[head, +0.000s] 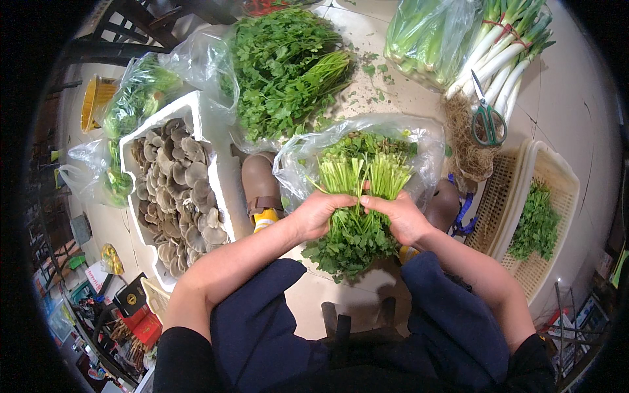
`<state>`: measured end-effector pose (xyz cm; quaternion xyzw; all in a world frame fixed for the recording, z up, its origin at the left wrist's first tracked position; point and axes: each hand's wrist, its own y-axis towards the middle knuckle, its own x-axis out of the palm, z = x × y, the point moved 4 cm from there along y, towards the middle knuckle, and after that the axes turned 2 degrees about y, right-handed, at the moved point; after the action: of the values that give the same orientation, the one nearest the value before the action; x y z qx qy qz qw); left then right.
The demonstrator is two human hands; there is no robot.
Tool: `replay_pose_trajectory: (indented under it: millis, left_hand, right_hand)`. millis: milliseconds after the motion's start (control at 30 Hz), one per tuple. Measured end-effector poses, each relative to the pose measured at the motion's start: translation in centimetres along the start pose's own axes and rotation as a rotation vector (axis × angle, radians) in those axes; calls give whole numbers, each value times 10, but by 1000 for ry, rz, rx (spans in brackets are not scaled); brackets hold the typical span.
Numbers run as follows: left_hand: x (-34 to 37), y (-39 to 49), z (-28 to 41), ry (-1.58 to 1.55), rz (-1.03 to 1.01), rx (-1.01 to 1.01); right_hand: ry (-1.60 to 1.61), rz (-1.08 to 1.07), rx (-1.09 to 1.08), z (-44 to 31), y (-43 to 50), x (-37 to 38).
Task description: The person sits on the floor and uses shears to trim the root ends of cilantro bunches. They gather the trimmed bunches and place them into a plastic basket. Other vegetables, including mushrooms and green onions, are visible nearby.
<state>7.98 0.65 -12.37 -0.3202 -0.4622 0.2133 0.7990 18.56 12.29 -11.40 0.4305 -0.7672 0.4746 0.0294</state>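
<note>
My left hand [318, 212] and my right hand [402, 216] grip a bunch of coriander-like greens [363, 226] from both sides, thumb tips almost meeting in the middle. Its pale cut stems [366, 176] point away from me in two fanned clumps, and the leaves hang toward my lap. Beneath the stems, on the floor between my shoes, lies an opened clear plastic bag [300, 157] with leafy scraps [366, 143] inside. Most of my fingers are hidden behind the bunch.
A large heap of similar greens [287, 64] lies ahead. At left stands a white foam box [214, 196] of grey mushrooms [179, 182]. Green-handled scissors [486, 123] rest on rooted leeks [506, 54]. A plastic basket [565, 172] at right holds cut greens [535, 223].
</note>
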Motion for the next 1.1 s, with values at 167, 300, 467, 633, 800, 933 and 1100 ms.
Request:
replay_pose_trajectory:
  millis: [167, 300, 467, 633, 800, 933, 1100]
  left_hand:
    - [-4, -1, -5, -142, -41, -88]
    - [-1, -4, -2, -150, -122, -133]
    - [7, -6, 8, -141, -239, -19]
    - [4, -3, 1, -139, -139, -162]
    - [3, -2, -7, -135, -63, -186]
    - [0, -1, -10, -200, -122, -259]
    - [-6, -1, -4, -234, -128, -203]
  right_hand:
    - [5, -51, 8, -1, 2, 3]
    - [75, -23, 21, -4, 1, -3]
    - [102, -69, 103, -4, 0, -11]
    - [49, -29, 87, -4, 0, -10]
    - [10, -82, 53, -7, -6, -1]
    - [15, -65, 21, -9, -4, 0]
    - [19, -56, 13, -17, -7, -11]
